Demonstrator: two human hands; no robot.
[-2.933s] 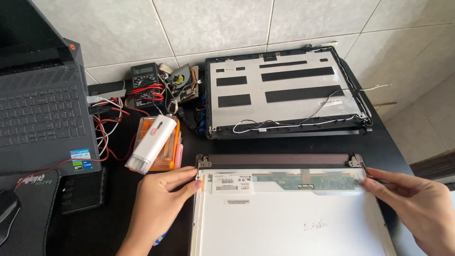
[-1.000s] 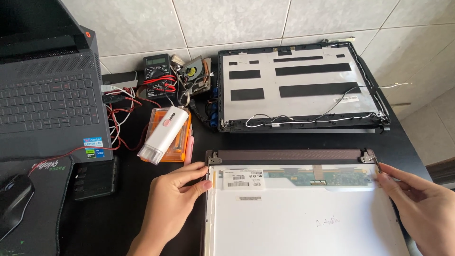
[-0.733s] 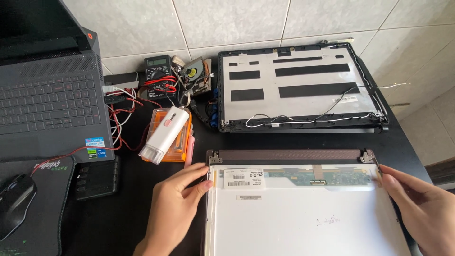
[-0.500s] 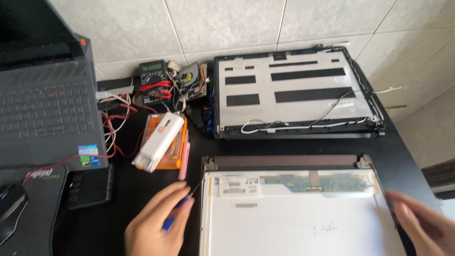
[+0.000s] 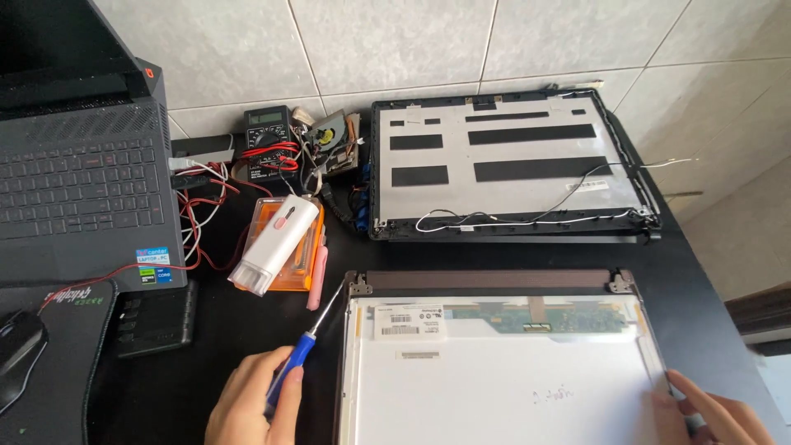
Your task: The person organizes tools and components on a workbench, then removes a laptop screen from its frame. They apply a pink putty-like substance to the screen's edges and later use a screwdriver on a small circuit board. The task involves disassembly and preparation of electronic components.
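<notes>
A bare white laptop display panel [image 5: 503, 371] lies face down at the black counter's [image 5: 214, 330] front edge, already out of the one grey lid shell [image 5: 507, 165] behind it. The left hand [image 5: 251, 404] grips one blue-handled screwdriver [image 5: 301, 350], tip at the panel's left hinge bracket [image 5: 358, 287]; two brackets remain attached. The right hand [image 5: 713, 416], fingers loosely extended, rests at the panel's right edge.

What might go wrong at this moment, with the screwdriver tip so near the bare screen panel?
1. The left hand holds the blue screwdriver with its tip by the corner bracket of the screen panel; a slip might scratch the panel or its circuit strip.
2. The right hand only touches the panel's right edge, so it might shift under pressure.
3. Red wires lie loose nearby and might snag.
</notes>
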